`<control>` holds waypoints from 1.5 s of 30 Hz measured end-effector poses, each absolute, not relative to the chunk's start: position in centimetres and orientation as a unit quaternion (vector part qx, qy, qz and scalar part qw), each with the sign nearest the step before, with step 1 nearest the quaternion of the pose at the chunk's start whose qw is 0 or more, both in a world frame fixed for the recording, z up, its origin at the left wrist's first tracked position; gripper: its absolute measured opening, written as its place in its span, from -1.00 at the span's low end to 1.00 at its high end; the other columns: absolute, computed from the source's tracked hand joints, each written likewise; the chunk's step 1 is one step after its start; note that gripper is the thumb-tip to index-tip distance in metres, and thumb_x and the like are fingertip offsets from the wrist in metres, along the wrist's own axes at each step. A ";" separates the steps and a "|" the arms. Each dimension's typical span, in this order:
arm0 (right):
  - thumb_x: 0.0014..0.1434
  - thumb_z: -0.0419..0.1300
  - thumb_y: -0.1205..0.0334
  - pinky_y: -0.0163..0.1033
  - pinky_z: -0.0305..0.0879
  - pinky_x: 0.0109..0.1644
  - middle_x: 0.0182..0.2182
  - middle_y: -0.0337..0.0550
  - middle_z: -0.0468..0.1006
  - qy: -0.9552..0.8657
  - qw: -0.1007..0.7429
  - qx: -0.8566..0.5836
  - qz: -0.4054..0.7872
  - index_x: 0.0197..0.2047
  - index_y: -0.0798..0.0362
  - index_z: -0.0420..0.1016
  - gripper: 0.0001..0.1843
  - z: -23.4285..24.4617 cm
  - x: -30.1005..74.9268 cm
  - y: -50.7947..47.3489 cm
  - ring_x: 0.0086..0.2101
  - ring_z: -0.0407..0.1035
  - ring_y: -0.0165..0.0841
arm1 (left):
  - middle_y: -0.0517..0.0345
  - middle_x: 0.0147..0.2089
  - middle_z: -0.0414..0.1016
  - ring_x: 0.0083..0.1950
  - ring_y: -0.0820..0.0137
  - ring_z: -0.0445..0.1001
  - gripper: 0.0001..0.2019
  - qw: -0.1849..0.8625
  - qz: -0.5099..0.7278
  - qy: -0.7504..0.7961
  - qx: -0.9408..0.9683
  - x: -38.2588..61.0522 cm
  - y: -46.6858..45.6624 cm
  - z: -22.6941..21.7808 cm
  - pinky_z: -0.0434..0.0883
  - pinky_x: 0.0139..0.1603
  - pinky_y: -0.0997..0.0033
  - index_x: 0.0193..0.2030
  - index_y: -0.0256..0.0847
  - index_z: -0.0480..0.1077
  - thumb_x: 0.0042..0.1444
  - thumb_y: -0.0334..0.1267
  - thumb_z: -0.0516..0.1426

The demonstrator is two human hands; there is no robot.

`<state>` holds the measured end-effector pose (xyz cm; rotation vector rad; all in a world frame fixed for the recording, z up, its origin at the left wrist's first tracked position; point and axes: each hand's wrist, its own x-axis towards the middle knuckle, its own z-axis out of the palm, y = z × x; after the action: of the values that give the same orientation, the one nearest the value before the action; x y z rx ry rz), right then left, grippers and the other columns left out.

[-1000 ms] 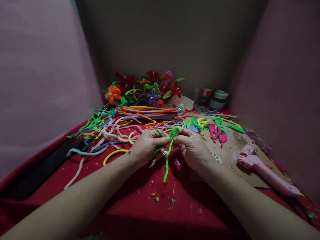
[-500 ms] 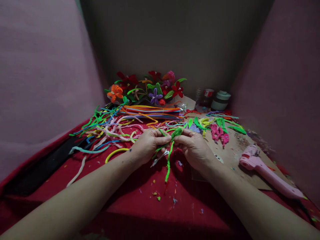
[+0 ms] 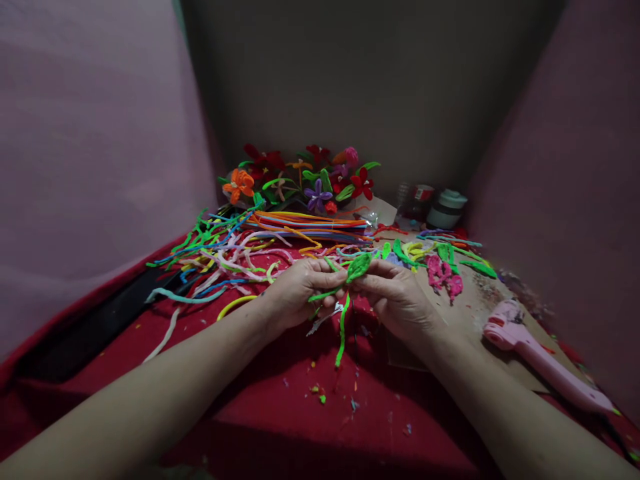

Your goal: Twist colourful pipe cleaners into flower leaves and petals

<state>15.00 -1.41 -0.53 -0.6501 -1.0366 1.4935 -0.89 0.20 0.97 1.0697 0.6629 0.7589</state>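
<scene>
Both my hands meet over the middle of the red cloth, pinching a green pipe cleaner leaf (image 3: 359, 267). My left hand (image 3: 305, 287) has its fingers closed at the leaf's base, where green pipe cleaner ends stick out to the left. My right hand (image 3: 395, 293) grips the leaf's right edge between thumb and fingers. A bright green pipe cleaner stem (image 3: 343, 337) hangs straight down beneath the fingers. Just under my left hand is a small white bundle of strands (image 3: 325, 317), partly hidden. The exact twist at the leaf's base is covered by my fingertips.
Loose coloured pipe cleaners (image 3: 240, 257) lie at left, a straight bundle (image 3: 310, 223) behind them. Pipe cleaner flowers (image 3: 317, 193) stand at the back. On the cardboard (image 3: 467, 320) at right rest pink petal shapes (image 3: 443, 277) and a pink glue gun (image 3: 540, 357). A lidded jar (image 3: 447, 210) stands behind.
The whole view has shifted slightly, so things appear a little further right and lower. The leaf has turned a bit and shows more of its face; both hands keep their pinch.
</scene>
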 end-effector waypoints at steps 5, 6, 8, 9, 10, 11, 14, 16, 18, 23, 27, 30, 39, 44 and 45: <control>-0.24 0.36 0.35 -0.21 0.28 -0.20 -0.49 -0.23 0.53 -0.448 0.566 -0.291 0.628 -0.49 0.05 0.54 -0.85 -0.2 14.9 -1.7 -0.43 0.37 -0.42 | 0.23 -0.67 0.29 -0.74 0.63 0.15 -0.82 0.754 0.332 0.283 0.491 -1.1 0.2 0.9 0.13 -0.74 0.62 -0.52 -0.35 0.33 -0.01 -0.28 0.17; -0.24 0.36 0.35 -0.21 0.28 -0.21 -0.50 -0.24 0.53 -0.448 0.566 -0.295 0.626 -0.50 0.05 0.54 -0.86 -0.1 14.9 -1.8 -0.43 0.37 -0.42 | 0.23 -0.67 0.30 -0.74 0.63 0.15 -0.82 0.756 0.331 0.282 0.489 -1.1 0.2 1.0 0.13 -0.75 0.62 -0.53 -0.35 0.33 -0.01 -0.29 0.16; -0.25 0.37 0.34 -0.21 0.28 -0.22 -0.51 -0.24 0.53 -0.448 0.568 -0.302 0.621 -0.51 0.04 0.54 -0.87 0.1 14.9 -1.9 -0.44 0.37 -0.41 | 0.22 -0.66 0.31 -0.74 0.63 0.16 -0.83 0.759 0.332 0.284 0.483 -1.1 0.1 1.1 0.13 -0.75 0.62 -0.52 -0.36 0.33 -0.01 -0.31 0.16; -0.24 0.37 0.34 -0.20 0.28 -0.23 -0.51 -0.24 0.52 -0.450 0.570 -0.304 0.617 -0.51 0.04 0.54 -0.87 0.1 14.9 -1.9 -0.44 0.37 -0.41 | 0.21 -0.66 0.32 -0.74 0.63 0.16 -0.84 0.760 0.334 0.285 0.479 -1.1 0.0 1.2 0.12 -0.75 0.62 -0.52 -0.36 0.33 -0.02 -0.32 0.16; -0.24 0.37 0.33 -0.20 0.28 -0.23 -0.51 -0.23 0.53 -0.453 0.572 -0.303 0.613 -0.52 0.04 0.54 -0.87 0.1 14.9 -1.9 -0.44 0.37 -0.40 | 0.20 -0.65 0.32 -0.74 0.63 0.17 -0.85 0.759 0.336 0.288 0.477 -1.1 0.0 1.3 0.12 -0.76 0.62 -0.51 -0.36 0.33 -0.03 -0.32 0.16; -0.23 0.37 0.33 -0.20 0.28 -0.23 -0.51 -0.23 0.53 -0.457 0.574 -0.302 0.608 -0.51 0.04 0.55 -0.88 0.1 14.8 -1.9 -0.44 0.37 -0.40 | 0.20 -0.65 0.32 -0.73 0.62 0.18 -0.86 0.759 0.336 0.289 0.476 -1.1 -0.1 1.4 0.12 -0.75 0.63 -0.50 -0.36 0.34 -0.03 -0.32 0.17; -0.19 0.36 0.33 -0.21 0.27 -0.22 -0.49 -0.22 0.54 -0.468 0.581 -0.293 0.598 -0.50 0.05 0.56 -0.90 -0.1 14.8 -1.9 -0.44 0.37 -0.41 | 0.21 -0.65 0.32 -0.73 0.63 0.18 -0.85 0.760 0.335 0.288 0.476 -1.1 -0.1 1.4 0.11 -0.74 0.64 -0.49 -0.36 0.34 -0.03 -0.31 0.17; -0.17 0.35 0.33 -0.22 0.26 -0.21 -0.49 -0.22 0.54 -0.473 0.585 -0.290 0.591 -0.50 0.05 0.55 -0.91 -0.1 14.8 -2.0 -0.44 0.36 -0.42 | 0.22 -0.65 0.31 -0.72 0.63 0.18 -0.86 0.760 0.335 0.285 0.479 -1.1 -0.1 1.3 0.12 -0.74 0.63 -0.48 -0.36 0.34 -0.02 -0.31 0.17; -0.16 0.35 0.33 -0.22 0.26 -0.20 -0.49 -0.23 0.53 -0.478 0.589 -0.290 0.583 -0.50 0.04 0.55 -0.93 -0.2 14.7 -2.0 -0.43 0.35 -0.42 | 0.22 -0.64 0.31 -0.72 0.63 0.19 -0.86 0.759 0.338 0.282 0.480 -1.1 -0.1 1.1 0.13 -0.73 0.62 -0.48 -0.36 0.34 -0.02 -0.30 0.17; -0.14 0.34 0.31 -0.20 0.25 -0.17 -0.51 -0.25 0.49 -0.491 0.598 -0.292 0.563 -0.50 0.03 0.54 -0.94 -0.4 14.7 -2.0 -0.41 0.34 -0.41 | 0.22 -0.64 0.31 -0.72 0.62 0.18 -0.87 0.761 0.339 0.284 0.475 -1.0 -0.2 1.2 0.13 -0.75 0.61 -0.50 -0.35 0.32 -0.04 -0.33 0.17; -0.12 0.32 0.29 -0.19 0.25 -0.17 -0.50 -0.25 0.48 -0.507 0.597 -0.300 0.544 -0.47 0.03 0.53 -0.93 -0.5 14.7 -2.0 -0.42 0.33 -0.41 | 0.23 -0.64 0.29 -0.73 0.63 0.16 -0.84 0.756 0.341 0.287 0.479 -0.9 -0.3 1.3 0.12 -0.76 0.60 -0.54 -0.35 0.31 -0.01 -0.33 0.14; -0.10 0.31 0.29 -0.21 0.25 -0.21 -0.50 -0.25 0.47 -0.515 0.589 -0.299 0.546 -0.46 0.04 0.52 -0.94 -0.5 14.8 -2.0 -0.43 0.32 -0.41 | 0.22 -0.64 0.27 -0.72 0.63 0.14 -0.84 0.753 0.345 0.280 0.485 -0.8 -0.3 1.2 0.12 -0.76 0.60 -0.53 -0.36 0.33 0.00 -0.33 0.13; -0.09 0.31 0.25 -0.20 0.25 -0.19 -0.50 -0.25 0.48 -0.525 0.586 -0.295 0.543 -0.46 0.05 0.51 -0.91 -0.6 15.0 -1.8 -0.44 0.32 -0.42 | 0.24 -0.64 0.26 -0.72 0.64 0.14 -0.83 0.763 0.330 0.272 0.484 -0.9 -0.3 1.0 0.13 -0.77 0.61 -0.52 -0.36 0.33 -0.02 -0.30 0.16; -0.08 0.30 0.23 -0.20 0.25 -0.20 -0.51 -0.25 0.45 -0.521 0.577 -0.291 0.557 -0.48 0.06 0.48 -0.89 -0.3 15.0 -1.8 -0.44 0.31 -0.42 | 0.29 -0.63 0.27 -0.73 0.65 0.15 -0.80 0.736 0.358 0.277 0.504 -0.6 -0.5 1.0 0.12 -0.78 0.65 -0.34 -0.33 0.33 0.01 -0.21 0.17; -0.08 0.30 0.22 -0.20 0.25 -0.20 -0.51 -0.25 0.45 -0.521 0.576 -0.291 0.559 -0.47 0.06 0.47 -0.89 -0.3 15.0 -1.8 -0.45 0.31 -0.42 | 0.29 -0.60 0.30 -0.72 0.64 0.17 -0.77 0.723 0.373 0.282 0.508 -0.6 -0.5 1.0 0.13 -0.78 0.66 -0.26 -0.31 0.32 0.00 -0.20 0.19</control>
<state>14.98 -1.80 -0.30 -0.6821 -1.2192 1.3084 -0.57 -0.54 1.00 1.1221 0.6217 0.8233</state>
